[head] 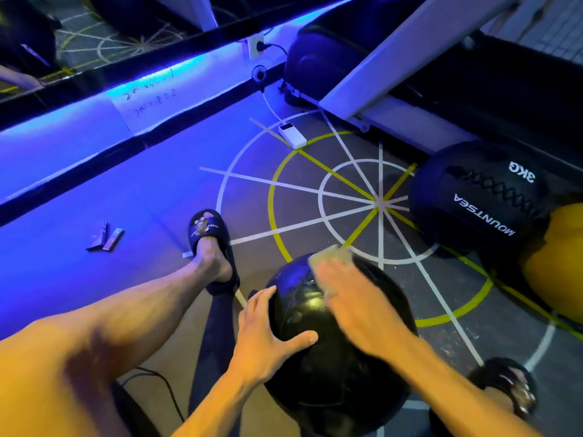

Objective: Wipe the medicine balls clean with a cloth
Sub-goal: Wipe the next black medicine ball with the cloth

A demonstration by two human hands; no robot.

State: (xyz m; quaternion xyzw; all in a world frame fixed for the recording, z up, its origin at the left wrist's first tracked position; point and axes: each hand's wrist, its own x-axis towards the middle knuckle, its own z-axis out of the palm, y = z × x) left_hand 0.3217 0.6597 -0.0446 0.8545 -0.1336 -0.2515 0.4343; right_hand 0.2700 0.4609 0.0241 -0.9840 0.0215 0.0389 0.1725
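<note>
A shiny black medicine ball (315,367) sits on the floor between my feet at the bottom centre. My left hand (268,329) lies flat against its left side with fingers spread. My right hand (353,298), blurred by motion, presses a pale cloth (331,255) onto the ball's far top; how its fingers lie on the cloth is unclear. A second black medicine ball (476,197) marked 3KG rests at the right, apart from both hands.
A yellow ball (558,263) lies at the right edge. A treadmill base (394,99) stands behind. A white power bank (291,136) with cable lies on the floor. My slippered feet (208,234) flank the ball. A blue-lit wall ledge (94,127) runs along the left.
</note>
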